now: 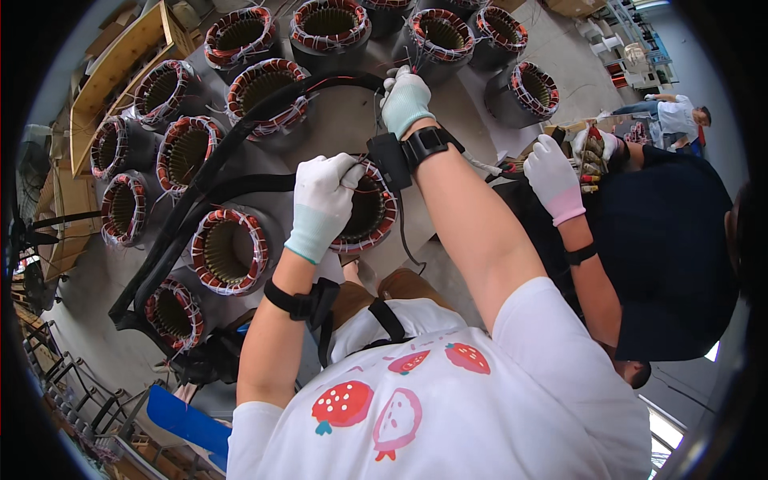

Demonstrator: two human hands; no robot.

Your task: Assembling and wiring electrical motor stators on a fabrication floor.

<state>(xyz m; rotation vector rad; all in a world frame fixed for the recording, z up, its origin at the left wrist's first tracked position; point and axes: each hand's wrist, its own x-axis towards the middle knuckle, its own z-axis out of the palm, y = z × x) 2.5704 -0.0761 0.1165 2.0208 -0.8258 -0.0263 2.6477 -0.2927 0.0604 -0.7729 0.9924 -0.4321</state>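
My left hand [324,200], in a white knitted glove with a green cuff, is closed in a pinch beside a motor stator [372,212] with red-orange windings and white lacing. What its fingertips grip is too small to make out. Farther off, my right hand [406,100], gloved alike, is closed at the end of a thick black cable [328,80], among thin wires; what lies in its fingers is hidden. A second black cable [248,186] runs behind my left hand. Near my right hand stand another stator [440,36] and a wide stator [268,92].
Several more stators, among them one stator [230,250], stand around on the grey surface. At right a co-worker in a dark shirt [664,248] holds up a gloved hand [552,180] near coloured wires. A wooden crate [120,80] stands at far left; another person [676,116] is beyond.
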